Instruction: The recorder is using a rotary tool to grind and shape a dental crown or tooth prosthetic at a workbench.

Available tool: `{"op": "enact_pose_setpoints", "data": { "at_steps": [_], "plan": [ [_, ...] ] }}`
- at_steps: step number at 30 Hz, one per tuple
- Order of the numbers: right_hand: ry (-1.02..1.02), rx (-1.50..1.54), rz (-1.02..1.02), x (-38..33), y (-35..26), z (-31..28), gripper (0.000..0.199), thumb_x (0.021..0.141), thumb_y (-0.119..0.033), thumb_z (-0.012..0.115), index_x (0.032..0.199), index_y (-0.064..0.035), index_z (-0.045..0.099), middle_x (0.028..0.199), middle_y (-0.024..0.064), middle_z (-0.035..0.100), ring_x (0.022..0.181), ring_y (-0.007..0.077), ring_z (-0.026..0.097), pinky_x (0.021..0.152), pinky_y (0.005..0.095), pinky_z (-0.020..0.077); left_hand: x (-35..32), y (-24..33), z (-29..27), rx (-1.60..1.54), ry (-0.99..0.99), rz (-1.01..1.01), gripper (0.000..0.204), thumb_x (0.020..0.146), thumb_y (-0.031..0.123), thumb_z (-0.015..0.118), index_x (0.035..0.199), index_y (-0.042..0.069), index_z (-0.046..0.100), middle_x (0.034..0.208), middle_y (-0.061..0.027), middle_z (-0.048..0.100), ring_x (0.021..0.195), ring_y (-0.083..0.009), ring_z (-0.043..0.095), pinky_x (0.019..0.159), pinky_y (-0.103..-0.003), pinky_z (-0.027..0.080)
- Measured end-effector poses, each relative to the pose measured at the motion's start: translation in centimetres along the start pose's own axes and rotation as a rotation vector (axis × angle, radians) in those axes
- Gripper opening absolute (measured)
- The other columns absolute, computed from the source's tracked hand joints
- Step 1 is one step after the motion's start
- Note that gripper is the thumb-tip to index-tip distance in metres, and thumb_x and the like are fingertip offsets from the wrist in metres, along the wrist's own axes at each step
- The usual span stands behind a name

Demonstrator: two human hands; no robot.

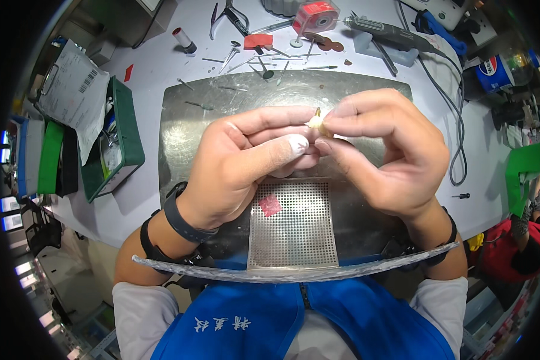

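Both of my hands meet above the metal work plate (189,150). Between their fingertips is a small cream-coloured, tooth-like piece (315,122) with a gold-coloured pointed tip sticking up. My right hand (390,144) pinches it between thumb and fingers. My left hand (240,150) is closed, its fingertips against the piece's left side. A white covering wraps the left thumb's end. Fingers hide much of the piece. Below the hands lies a perforated metal panel (300,228) with a pink square (270,205) on it.
Several burs and small rotary bits (267,73) lie scattered beyond the plate. A grey handheld rotary tool (390,33) rests at the far right, its cable (459,132) looping down. Left stands a green bin (126,138) with papers. A bottle (498,72) is at right.
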State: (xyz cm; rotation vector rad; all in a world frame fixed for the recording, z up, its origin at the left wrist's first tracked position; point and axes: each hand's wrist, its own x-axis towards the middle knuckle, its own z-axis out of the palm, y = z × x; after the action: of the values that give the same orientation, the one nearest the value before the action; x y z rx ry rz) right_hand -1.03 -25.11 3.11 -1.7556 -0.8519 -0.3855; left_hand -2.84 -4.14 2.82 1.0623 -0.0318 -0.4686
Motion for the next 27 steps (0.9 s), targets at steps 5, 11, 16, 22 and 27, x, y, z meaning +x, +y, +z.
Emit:
{"op": "enact_pose_setpoints", "data": {
  "at_steps": [5,11,16,22,27],
  "plan": [
    [-0.009,-0.276,-0.312,0.3,0.2,0.3,0.033,0.063,0.011,0.081,0.091,0.0004,0.068,0.090,0.0124,0.067,0.078,0.0216,0.066,0.064,0.0266,0.0527,0.0,-0.4,0.0,-0.122,-0.022,-0.092,0.033,0.092,-0.001,0.060,0.124,-0.008,0.058,0.112,-0.0172,0.067,0.096,-0.0185,0.068,0.087,-0.029,0.057],
    [-0.006,-0.273,-0.369,0.2,0.6,0.3,0.038,0.061,0.011,0.081,0.095,-0.0001,0.068,0.089,0.0117,0.066,0.078,0.0228,0.066,0.064,0.0296,0.0530,0.0,-0.7,-0.1,-0.114,-0.043,-0.045,0.033,0.092,-0.001,0.061,0.124,-0.007,0.059,0.108,-0.0167,0.069,0.092,-0.0170,0.068,0.084,-0.029,0.057],
    [0.036,-0.340,-0.416,0.3,0.6,0.0,0.034,0.062,0.009,0.081,0.093,-0.0003,0.069,0.089,0.0117,0.067,0.076,0.0235,0.066,0.065,0.0302,0.0534,-0.1,-0.3,0.1,-0.110,-0.016,-0.041,0.036,0.091,-0.002,0.060,0.126,-0.007,0.057,0.109,-0.0176,0.069,0.092,-0.0180,0.068,0.085,-0.030,0.057],
    [0.020,-0.391,-0.513,0.7,0.4,0.0,0.022,0.062,0.004,0.079,0.082,0.0017,0.069,0.082,0.0129,0.066,0.068,0.0251,0.065,0.058,0.0309,0.0536,-0.1,-0.2,0.0,-0.056,0.015,-0.041,0.039,0.091,-0.002,0.060,0.129,-0.008,0.054,0.111,-0.0185,0.068,0.094,-0.0185,0.068,0.084,-0.030,0.057],
    [-0.010,-0.236,-0.241,0.5,-0.1,-0.1,0.018,0.066,0.004,0.080,0.081,0.0010,0.070,0.081,0.0106,0.068,0.069,0.0215,0.066,0.060,0.0278,0.0537,0.0,-0.3,0.0,-0.012,-0.029,-0.011,0.041,0.091,-0.002,0.061,0.130,-0.007,0.054,0.111,-0.0184,0.068,0.095,-0.0189,0.068,0.082,-0.029,0.056]
  ]
}}
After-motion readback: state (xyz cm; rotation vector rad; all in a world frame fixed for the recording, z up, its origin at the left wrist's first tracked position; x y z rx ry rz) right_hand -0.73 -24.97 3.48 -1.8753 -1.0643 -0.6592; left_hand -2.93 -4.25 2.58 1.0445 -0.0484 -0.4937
